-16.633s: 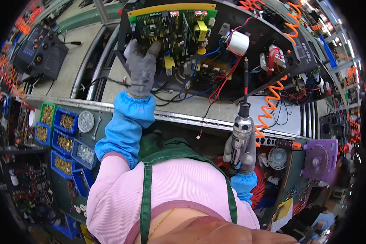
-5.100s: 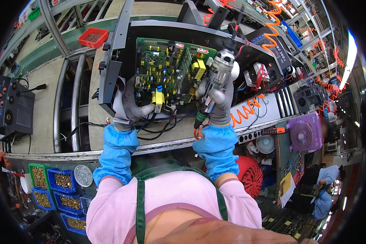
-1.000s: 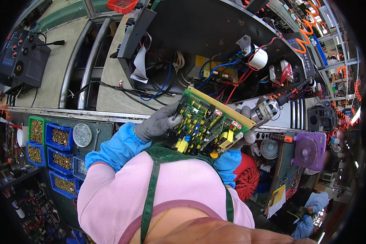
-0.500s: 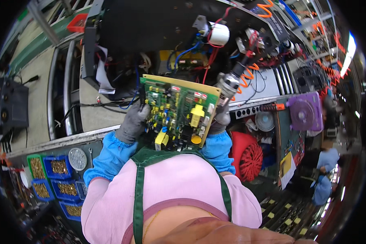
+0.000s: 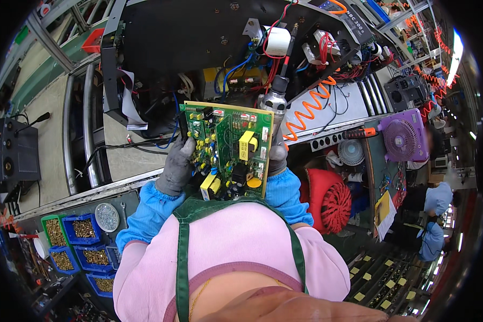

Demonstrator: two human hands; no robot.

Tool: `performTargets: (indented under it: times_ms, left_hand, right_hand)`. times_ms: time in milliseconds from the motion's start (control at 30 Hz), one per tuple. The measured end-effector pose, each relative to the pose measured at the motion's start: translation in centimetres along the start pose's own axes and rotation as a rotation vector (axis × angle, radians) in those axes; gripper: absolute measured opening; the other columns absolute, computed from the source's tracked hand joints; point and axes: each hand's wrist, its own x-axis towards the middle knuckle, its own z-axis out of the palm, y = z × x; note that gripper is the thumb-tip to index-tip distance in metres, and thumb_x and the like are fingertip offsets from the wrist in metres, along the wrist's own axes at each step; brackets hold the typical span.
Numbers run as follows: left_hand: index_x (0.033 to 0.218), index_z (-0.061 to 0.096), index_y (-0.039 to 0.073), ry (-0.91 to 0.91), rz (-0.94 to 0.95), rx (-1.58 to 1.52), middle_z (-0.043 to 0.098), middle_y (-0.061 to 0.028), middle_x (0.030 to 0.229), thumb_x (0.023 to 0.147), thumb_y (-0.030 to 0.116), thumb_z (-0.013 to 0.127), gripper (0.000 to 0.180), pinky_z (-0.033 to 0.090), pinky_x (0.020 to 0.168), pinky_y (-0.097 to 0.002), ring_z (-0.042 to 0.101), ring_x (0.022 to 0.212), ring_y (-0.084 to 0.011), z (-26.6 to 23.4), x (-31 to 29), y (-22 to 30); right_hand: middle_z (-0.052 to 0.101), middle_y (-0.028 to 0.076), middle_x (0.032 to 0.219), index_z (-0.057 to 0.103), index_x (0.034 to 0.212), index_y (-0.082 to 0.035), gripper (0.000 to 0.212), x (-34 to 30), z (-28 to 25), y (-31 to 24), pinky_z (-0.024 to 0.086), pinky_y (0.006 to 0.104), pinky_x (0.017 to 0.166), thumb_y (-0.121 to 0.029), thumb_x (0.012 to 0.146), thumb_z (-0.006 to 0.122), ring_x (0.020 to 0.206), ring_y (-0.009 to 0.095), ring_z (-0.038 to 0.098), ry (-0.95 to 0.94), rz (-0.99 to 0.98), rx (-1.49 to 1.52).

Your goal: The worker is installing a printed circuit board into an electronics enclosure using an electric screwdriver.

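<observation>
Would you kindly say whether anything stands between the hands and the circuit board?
Only a grey glove between left hand and circuit board; the right hand also holds a power driver; whether it intervenes is hidden.

On the left, blue bins (image 5: 86,242) and a green bin (image 5: 52,217) of small brass-coloured parts sit beside a round tub (image 5: 107,204) of silvery pieces, with a dark control box (image 5: 9,150) with orange knobs farther out. On the right, a purple fan (image 5: 401,137) stands near a smaller pale fan (image 5: 351,152), a black power strip (image 5: 327,141) and a rounded red object (image 5: 335,206) with dark slots. Beyond, blurred toward the rim, are what seem to be people in light-blue tops (image 5: 439,198).
</observation>
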Motion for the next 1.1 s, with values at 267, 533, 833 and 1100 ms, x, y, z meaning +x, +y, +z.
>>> performTargets:
  times_ms: [267, 533, 833, 1100]
  left_hand:
    - [0.132, 0.041, 0.000, 0.031, -0.104, -0.303, 0.058, -0.0111, 0.119, 0.094, 0.030, 0.046, 0.048, 0.049, 0.090, -0.0327, 0.060, 0.104, -0.0184, 0.3, -0.6, -0.6]
    - [0.116, 0.053, -0.004, 0.183, -0.194, -0.515, 0.062, -0.0171, 0.107, 0.078, -0.005, 0.060, 0.039, 0.051, 0.080, -0.0331, 0.062, 0.093, -0.0313, 0.7, -0.5, 0.2]
    - [0.123, 0.050, -0.001, 0.133, -0.180, -0.556, 0.063, -0.0116, 0.110, 0.094, 0.015, 0.049, 0.032, 0.054, 0.079, -0.0307, 0.064, 0.095, -0.0205, 0.6, -0.6, 1.1]
    - [0.133, 0.042, 0.003, 0.110, -0.207, -0.360, 0.060, -0.0108, 0.116, 0.094, 0.026, 0.048, 0.046, 0.050, 0.088, -0.0292, 0.061, 0.103, -0.0172, -0.3, -1.0, 1.1]
  right_hand:
    - [0.064, 0.016, 0.110, 0.047, 0.125, 0.005, 0.080, -0.3, 0.0, 0.5, 0.056, 0.0371, 0.085, -0.028, 0.059, 0.078, 0.094, 0.023, 0.067, 0.063, 0.102, -0.003]
    - [0.064, 0.014, 0.109, 0.047, 0.126, 0.003, 0.081, -1.1, -1.3, 1.4, 0.057, 0.0367, 0.081, -0.036, 0.062, 0.079, 0.092, 0.021, 0.067, 0.105, 0.135, -0.083]
    - [0.063, 0.015, 0.111, 0.046, 0.127, 0.004, 0.088, -1.1, -0.9, 1.2, 0.057, 0.0368, 0.082, -0.039, 0.059, 0.081, 0.094, 0.022, 0.067, 0.082, 0.169, -0.033]
    - [0.062, 0.019, 0.113, 0.043, 0.129, 0.005, 0.091, -0.7, 0.7, 1.2, 0.058, 0.0391, 0.082, -0.037, 0.058, 0.082, 0.095, 0.025, 0.067, 0.109, 0.169, 0.116]
